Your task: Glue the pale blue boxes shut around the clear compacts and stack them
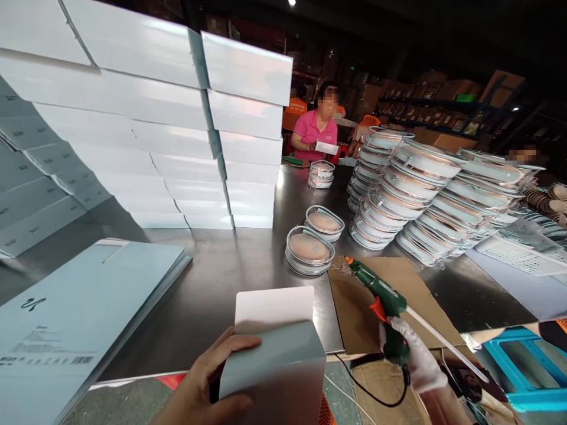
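Note:
My left hand point(212, 372) is wrapped round a pale box point(279, 366) at the bottom centre, thumb and fingers on its left side. The box's end flap point(274, 307) stands up, pointing away from me. In a white glove, my right hand point(419, 354) grips a green hot glue gun point(378, 286) by its handle, with the orange trigger in front. A long white glue stick point(447, 342) sticks out of its back end. The orange nozzle points left above a brown cardboard sheet point(427, 298) strewn with glue strands. Two clear round cases point(310, 251) lie beyond the box.
Stacked white boxes point(177, 141) rise at the left, behind a pile of flat cartons point(80, 319). Several columns of clear cases point(411, 171) lean at the right. A co-worker in pink point(316, 130) sits across the metal table point(212, 271). A blue stool point(527, 366) stands lower right.

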`<state>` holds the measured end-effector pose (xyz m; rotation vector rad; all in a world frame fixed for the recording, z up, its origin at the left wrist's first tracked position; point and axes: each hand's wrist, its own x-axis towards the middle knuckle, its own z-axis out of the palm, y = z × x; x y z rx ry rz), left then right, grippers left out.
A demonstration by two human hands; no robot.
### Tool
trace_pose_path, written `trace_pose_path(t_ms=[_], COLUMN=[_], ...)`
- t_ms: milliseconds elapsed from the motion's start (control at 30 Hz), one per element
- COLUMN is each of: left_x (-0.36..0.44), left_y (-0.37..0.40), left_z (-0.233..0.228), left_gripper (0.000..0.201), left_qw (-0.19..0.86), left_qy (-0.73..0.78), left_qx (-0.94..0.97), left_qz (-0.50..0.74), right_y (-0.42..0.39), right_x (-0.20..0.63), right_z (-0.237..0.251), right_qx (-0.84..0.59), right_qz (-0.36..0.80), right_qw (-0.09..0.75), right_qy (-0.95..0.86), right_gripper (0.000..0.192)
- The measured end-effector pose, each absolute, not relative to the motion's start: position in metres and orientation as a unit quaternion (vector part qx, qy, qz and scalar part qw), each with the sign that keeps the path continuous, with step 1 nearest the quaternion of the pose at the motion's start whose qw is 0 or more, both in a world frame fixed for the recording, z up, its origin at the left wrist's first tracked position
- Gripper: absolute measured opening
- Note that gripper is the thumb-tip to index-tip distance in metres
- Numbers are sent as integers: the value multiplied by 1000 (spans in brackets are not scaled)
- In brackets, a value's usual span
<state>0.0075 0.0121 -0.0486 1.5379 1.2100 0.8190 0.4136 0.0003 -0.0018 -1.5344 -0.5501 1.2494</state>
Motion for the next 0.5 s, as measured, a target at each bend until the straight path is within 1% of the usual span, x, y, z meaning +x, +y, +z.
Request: trace_pose_path(t_ms=[100,167,200,233,300,367,433,500], left_x=[7,9,11,13,18,21,25,28], left_y=[5,3,2,2,1,0,-1,-1], left_z=[-40,-31,-26,-22,-16,-11,-6,-2], left_gripper=[62,60,60,59,58,55,53,53], left_qw=[448,413,395,376,338,304,283,267], left_qy=[506,505,510,517,536,548,549,543], left_qx=[650,669,676,682,690,695,699,707], left_qz=[347,356,357,355,352,354,360,366], right_y=[-6,-2,1,4,7,4,-4,-12], right_x=[395,379,371,363,350,341,339,340], right_z=[11,19,22,26,32,33,27,16], right_qx=[-576,-493,-445,-402,-353,-354,-370,-375], right_qz=[517,520,530,545,580,603,630,663], right_qw=[569,616,631,637,622,584,525,471], right_qy=[-277,-327,-350,-369,-390,-412,-437,-445], right_gripper=[58,69,68,62,44,32,29,31])
